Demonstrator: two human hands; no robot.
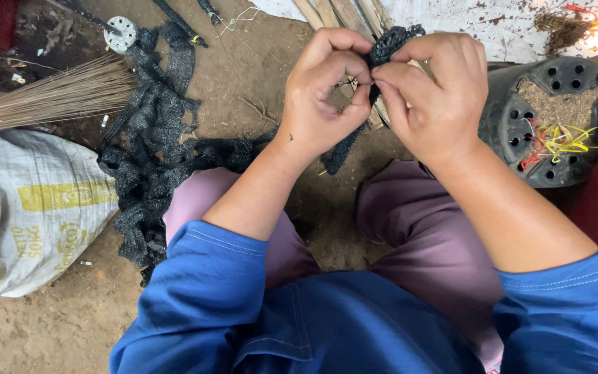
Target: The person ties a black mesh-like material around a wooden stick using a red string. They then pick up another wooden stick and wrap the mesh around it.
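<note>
While both hands meet above the lap, the left hand (327,93) and the right hand (434,93) work one strip of black mesh netting (390,43). Left thumb and forefinger are pinched together on the strip where it passes between the hands; the other left fingers curl in. Right fingers are bent, their tips closed on the same strip just beside the left pinch. A bunched end of the netting shows above the knuckles; the rest hangs down behind the left hand and runs left along the dirt floor (257,62) into a heap of black mesh (153,138).

Beside the right hand, to its right: a black plastic pot (555,121) lying on its side, perforated base toward the camera, with red and yellow strings (562,138) across it. Left of the heap: a white woven sack (29,208) and a bundle of thin broom sticks (57,97). Wooden slats (333,14) lie behind the hands. Blue sleeves and mauve trousers are in view.
</note>
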